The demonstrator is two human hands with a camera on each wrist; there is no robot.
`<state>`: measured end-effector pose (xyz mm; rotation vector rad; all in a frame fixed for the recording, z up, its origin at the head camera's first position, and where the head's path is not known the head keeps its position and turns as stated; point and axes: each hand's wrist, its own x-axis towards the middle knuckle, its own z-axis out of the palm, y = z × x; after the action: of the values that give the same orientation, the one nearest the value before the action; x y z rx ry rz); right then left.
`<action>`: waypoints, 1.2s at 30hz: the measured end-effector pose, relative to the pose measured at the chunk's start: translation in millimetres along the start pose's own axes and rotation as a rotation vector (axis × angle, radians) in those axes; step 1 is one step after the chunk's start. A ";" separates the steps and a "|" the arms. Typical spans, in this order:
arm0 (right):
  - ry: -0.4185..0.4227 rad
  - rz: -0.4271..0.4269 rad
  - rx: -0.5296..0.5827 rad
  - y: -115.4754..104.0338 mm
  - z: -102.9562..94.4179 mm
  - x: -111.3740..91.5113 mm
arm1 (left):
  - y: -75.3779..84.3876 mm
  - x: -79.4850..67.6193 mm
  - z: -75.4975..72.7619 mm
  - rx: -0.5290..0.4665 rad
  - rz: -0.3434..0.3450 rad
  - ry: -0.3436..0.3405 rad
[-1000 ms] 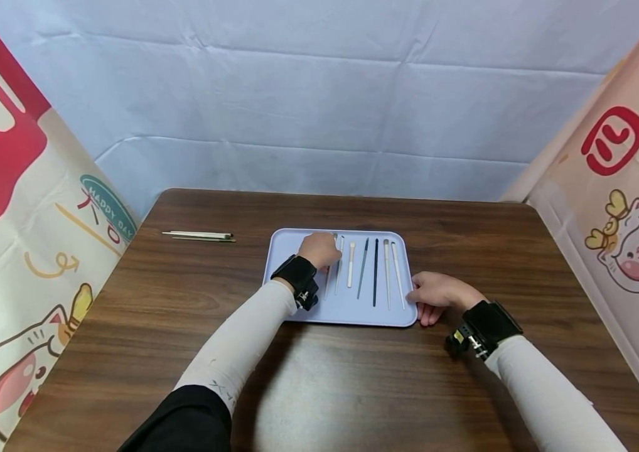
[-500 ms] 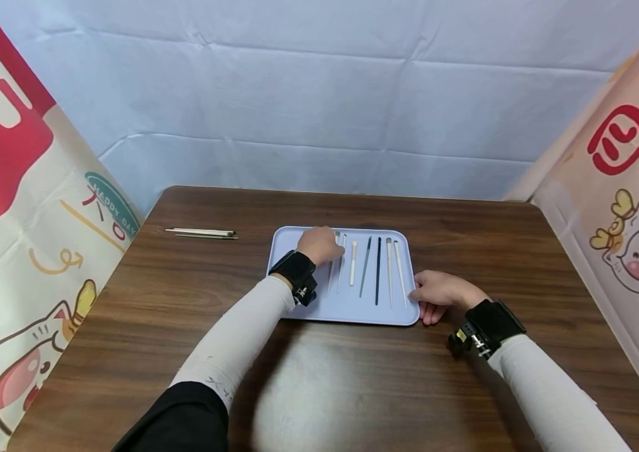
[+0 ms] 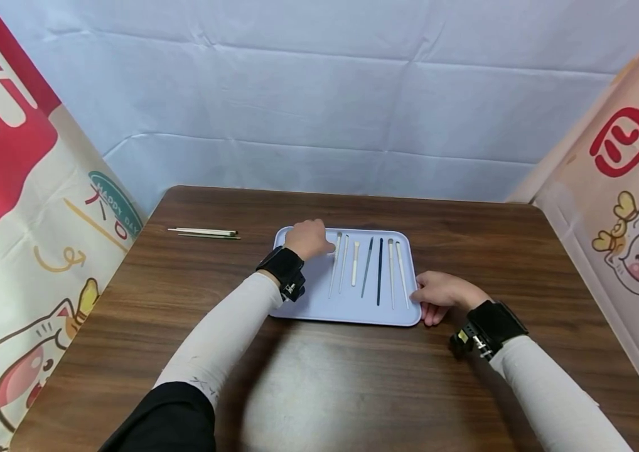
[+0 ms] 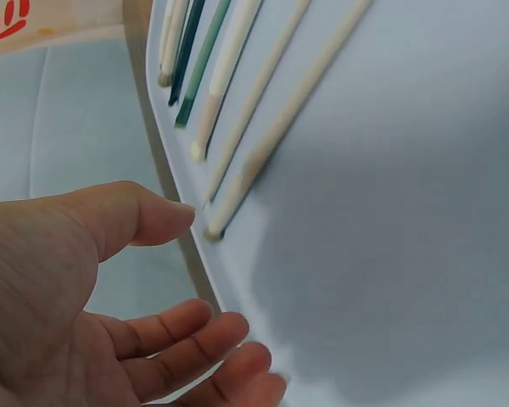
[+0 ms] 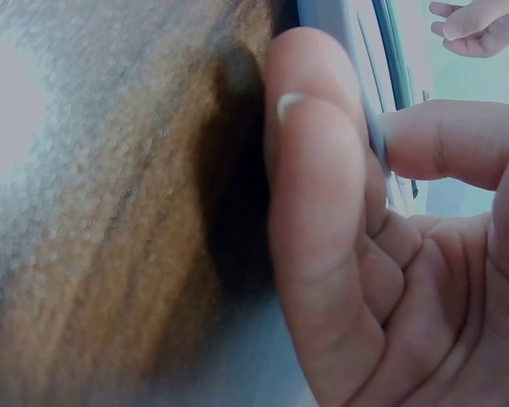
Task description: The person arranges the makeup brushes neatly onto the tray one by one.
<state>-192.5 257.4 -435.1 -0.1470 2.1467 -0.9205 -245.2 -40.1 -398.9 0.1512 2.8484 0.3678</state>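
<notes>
On the table lies a pale lavender tray (image 3: pixel 353 312) bearing a row of slim paintbrushes, cream, white, teal and black. My left hand (image 3: pixel 307 240) hovers over the tray's far left part, beside the leftmost paintbrush (image 3: pixel 335 267). In the left wrist view, its thumb and fingers are spread apart, relaxed, and hold nothing; that brush (image 4: pixel 280 127) lies just past the thumb tip. At the tray's right side my right hand (image 3: pixel 442 294) pinches the edge. The right wrist view has the thumb (image 5: pixel 450 140) at the rim and the fingers along the outside.
Left of the tray, a small group of thin sticks (image 3: pixel 203 233), likely more brushes, lies on the brown wooden table (image 3: pixel 365 389). A pale blue cloth (image 3: pixel 319 100) hangs behind it. Printed cloths (image 3: pixel 630 251) flank both sides.
My left hand has moved left and away from the leftmost paintbrush, which now shows in full at the end of the row. The right hand stays at the tray's edge.
</notes>
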 end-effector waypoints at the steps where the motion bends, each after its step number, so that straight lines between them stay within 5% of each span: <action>1: 0.005 0.006 0.003 0.0 0.0 0.2 | -2.2 -0.8 -1.9 0.005 0.003 0.008; 14: 0.008 -0.001 -0.019 -2.0 0.4 -1.5 | -43.4 -1.8 -20.5 0.089 -0.046 0.054; 36: 0.015 0.009 -0.027 -4.1 2.3 -2.3 | -126.8 -17.5 -37.0 0.043 -0.092 0.073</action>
<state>-190.0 254.0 -431.9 -0.1436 2.1726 -0.8904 -247.3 -173.3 -393.4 0.0152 2.9237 0.2997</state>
